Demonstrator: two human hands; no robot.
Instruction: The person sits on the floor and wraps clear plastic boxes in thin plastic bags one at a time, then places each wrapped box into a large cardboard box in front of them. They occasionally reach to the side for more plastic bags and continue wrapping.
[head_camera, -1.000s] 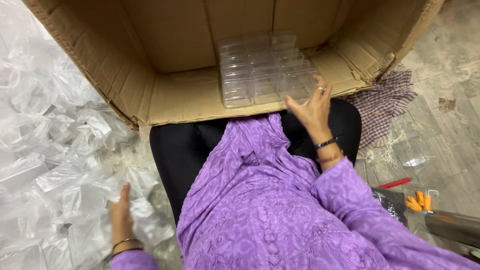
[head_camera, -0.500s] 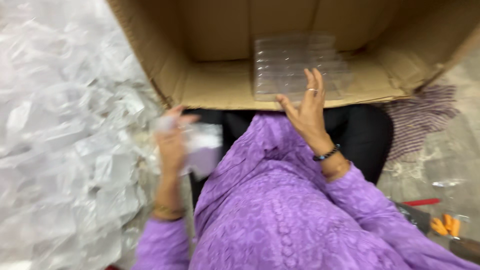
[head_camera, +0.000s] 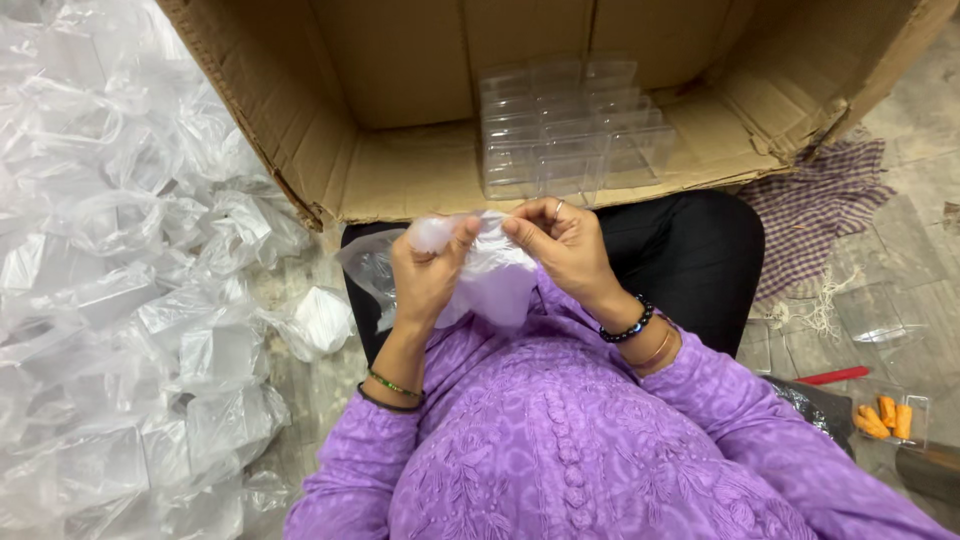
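Seated on a pale, mottled stone floor (head_camera: 920, 210), legs in black under a purple embroidered tunic. Left hand (head_camera: 428, 275) and right hand (head_camera: 562, 245) both raised in front of the chest, each pinching the top edge of a thin clear plastic bag (head_camera: 480, 275), fingertips close together at the bag's mouth; bag hanging between the hands, over the lap. Ring on a right finger, dark bead bracelet at the right wrist, thin green bangles at the left.

Straight ahead, lying on its side with flaps open: a large brown cardboard box (head_camera: 400, 90). Inside, on its lower wall, a block of clear plastic containers (head_camera: 565, 125) stacked in neat rows. To the left, covering the floor, a big heap of crumpled clear plastic bags (head_camera: 120, 280), some holding boxy shapes. To the right, partly under the box flap, a purple checked cloth (head_camera: 815, 215) with a fringed edge. Further right: loose clear container pieces (head_camera: 885, 320), a red stick-like item (head_camera: 833, 376), and small orange pieces (head_camera: 885, 418) in a clear tray.
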